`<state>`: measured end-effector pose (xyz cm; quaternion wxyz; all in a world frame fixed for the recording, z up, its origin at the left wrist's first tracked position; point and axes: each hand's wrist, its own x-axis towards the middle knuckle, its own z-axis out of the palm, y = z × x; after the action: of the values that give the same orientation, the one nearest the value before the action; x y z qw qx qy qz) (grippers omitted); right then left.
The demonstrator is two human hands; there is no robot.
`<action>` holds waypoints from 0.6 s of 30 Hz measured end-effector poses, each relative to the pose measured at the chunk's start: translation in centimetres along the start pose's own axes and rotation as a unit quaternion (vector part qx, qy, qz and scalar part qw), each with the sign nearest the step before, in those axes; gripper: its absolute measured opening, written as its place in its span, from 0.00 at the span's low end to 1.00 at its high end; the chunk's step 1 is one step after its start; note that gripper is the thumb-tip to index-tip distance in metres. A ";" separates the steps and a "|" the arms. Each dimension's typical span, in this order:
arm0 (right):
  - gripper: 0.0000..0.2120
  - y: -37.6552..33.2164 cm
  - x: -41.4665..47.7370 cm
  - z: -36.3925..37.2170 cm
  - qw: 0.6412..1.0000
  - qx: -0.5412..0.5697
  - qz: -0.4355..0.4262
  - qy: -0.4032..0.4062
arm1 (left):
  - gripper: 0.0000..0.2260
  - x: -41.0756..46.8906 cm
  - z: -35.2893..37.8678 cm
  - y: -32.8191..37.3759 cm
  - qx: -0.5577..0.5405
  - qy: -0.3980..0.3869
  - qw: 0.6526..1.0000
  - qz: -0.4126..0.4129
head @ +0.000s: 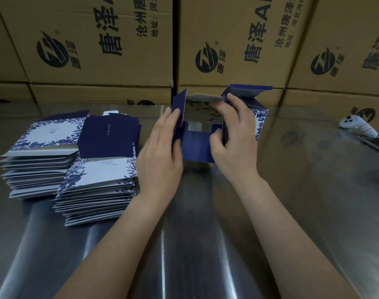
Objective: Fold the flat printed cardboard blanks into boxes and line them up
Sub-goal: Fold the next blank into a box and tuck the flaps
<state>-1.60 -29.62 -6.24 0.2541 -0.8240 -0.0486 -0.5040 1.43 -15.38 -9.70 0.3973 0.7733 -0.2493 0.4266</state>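
Observation:
A half-formed navy and white floral box (198, 145) lies on its side on the steel table, its open end toward me with flaps spread. My left hand (160, 156) grips its left flap and side. My right hand (234, 137) holds the right wall, thumb on a lower flap. Behind the right hand stands another box (256, 104) of the same print, partly hidden, with its lid flap up. Two stacks of flat blanks sit to the left: one nearer me (102, 169) and one further left (42, 156).
A reflective steel table (205, 244) spreads under everything. Large brown shipping cartons (98, 39) form a wall along the far edge. A white handheld controller (356, 125) and a dark flat object (376, 145) lie at the right.

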 end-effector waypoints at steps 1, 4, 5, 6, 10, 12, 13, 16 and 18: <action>0.24 0.0 0.0 0.0 1.000 0.002 -0.002 0.003 | 0.28 0.0 0.0 0.1 -0.001 -0.001 1.000 0.002; 0.24 0.0 0.1 -0.2 1.000 0.010 0.000 0.009 | 0.26 0.0 -0.1 0.3 0.007 -0.011 1.000 -0.005; 0.24 0.0 0.2 -0.2 1.000 0.012 0.002 0.010 | 0.25 0.1 -0.1 0.3 0.009 -0.015 1.000 -0.008; 0.24 0.0 0.2 -0.2 1.000 0.014 0.004 0.010 | 0.25 0.0 -0.1 0.3 0.009 -0.018 1.000 -0.009; 0.23 0.0 0.2 -0.4 0.999 0.033 0.016 0.009 | 0.23 -0.1 -0.2 0.4 0.004 -0.022 1.000 -0.001; 0.22 -0.1 0.3 -0.6 0.999 0.048 0.020 0.003 | 0.22 -0.1 -0.1 0.4 0.004 -0.023 1.000 -0.002; 0.22 -0.1 0.4 -0.8 0.998 0.057 0.021 -0.001 | 0.21 -0.1 -0.1 0.3 0.005 -0.024 1.000 -0.003; 0.24 -0.1 0.4 -1.1 0.996 0.086 0.024 -0.013 | 0.21 0.0 0.0 0.3 -0.004 -0.036 0.999 -0.014; 0.25 0.0 0.5 -1.2 0.995 0.091 0.023 -0.018 | 0.20 0.1 0.0 0.4 -0.024 -0.045 0.998 -0.029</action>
<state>-2.36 -30.24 -5.40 0.3389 -0.8073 -0.0802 -0.4763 1.22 -15.59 -9.49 0.4163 0.7890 -0.2546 0.3733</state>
